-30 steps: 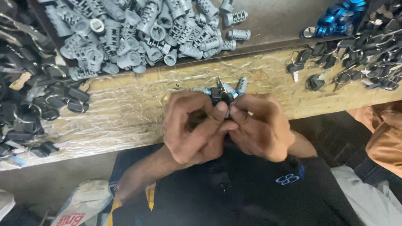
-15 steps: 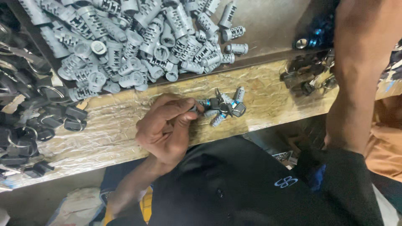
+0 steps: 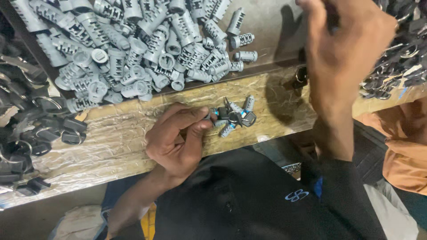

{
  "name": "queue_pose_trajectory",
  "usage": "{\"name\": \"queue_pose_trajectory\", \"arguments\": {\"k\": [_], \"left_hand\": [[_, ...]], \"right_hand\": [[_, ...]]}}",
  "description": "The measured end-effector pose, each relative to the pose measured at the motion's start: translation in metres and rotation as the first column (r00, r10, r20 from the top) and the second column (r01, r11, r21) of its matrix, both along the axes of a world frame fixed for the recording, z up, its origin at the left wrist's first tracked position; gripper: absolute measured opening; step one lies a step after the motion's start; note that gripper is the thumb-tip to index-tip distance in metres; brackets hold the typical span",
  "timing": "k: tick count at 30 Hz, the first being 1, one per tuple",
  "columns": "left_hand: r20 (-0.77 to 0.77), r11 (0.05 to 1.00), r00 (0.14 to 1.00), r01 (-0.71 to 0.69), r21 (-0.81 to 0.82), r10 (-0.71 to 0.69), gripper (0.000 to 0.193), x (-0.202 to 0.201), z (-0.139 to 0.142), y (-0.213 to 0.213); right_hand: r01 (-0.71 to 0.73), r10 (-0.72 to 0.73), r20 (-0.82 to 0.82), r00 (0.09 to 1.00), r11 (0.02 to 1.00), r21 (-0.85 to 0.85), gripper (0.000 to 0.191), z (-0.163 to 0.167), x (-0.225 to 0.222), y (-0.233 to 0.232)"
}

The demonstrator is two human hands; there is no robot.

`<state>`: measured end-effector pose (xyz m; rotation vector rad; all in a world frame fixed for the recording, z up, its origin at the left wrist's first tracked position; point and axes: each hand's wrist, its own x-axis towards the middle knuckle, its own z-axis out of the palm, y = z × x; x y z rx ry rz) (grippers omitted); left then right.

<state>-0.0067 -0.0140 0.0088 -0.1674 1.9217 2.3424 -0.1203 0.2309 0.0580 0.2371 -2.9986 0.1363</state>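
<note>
The right hand (image 3: 344,53) is cut off by the top edge; its fingertips lie out of view, so its grip cannot be determined. The left hand (image 3: 178,138) covers part of the small keyed part (image 3: 212,114) it pinches. The grey cylinder pile (image 3: 133,40) and the black key pile (image 3: 26,120) run past the frame edges.

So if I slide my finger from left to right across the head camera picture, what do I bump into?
Pile of black key parts with rings → grey metal cylinders → left hand → small bunch of keys and lock parts → raised right hand → orange cloth.
</note>
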Motion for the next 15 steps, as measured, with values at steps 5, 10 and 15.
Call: {"name": "queue_pose_trajectory", "arguments": {"k": [5,10,15], "left_hand": [[-0.034,0.999,0.999,-0.024,-0.039,0.022,0.01,0.0,0.003,-0.006],[-0.076,0.999,0.996,0.038,0.035,-0.036,0.013,0.01,0.01,0.008],[0.096,0.966,0.965,0.232,0.11,-0.243,0.016,0.01,0.026,0.011]], "right_hand": [[-0.194,0.196,-0.017,0.981,0.979,0.067,0.004,-0.011,0.002,-0.002],[-0.303,0.436,0.073,0.897,0.726,-0.617,0.019,0.011,0.073,-0.012],[-0.139,0.423,0.186,0.887,0.627,-0.767,0.031,0.023,0.109,-0.032]]}}
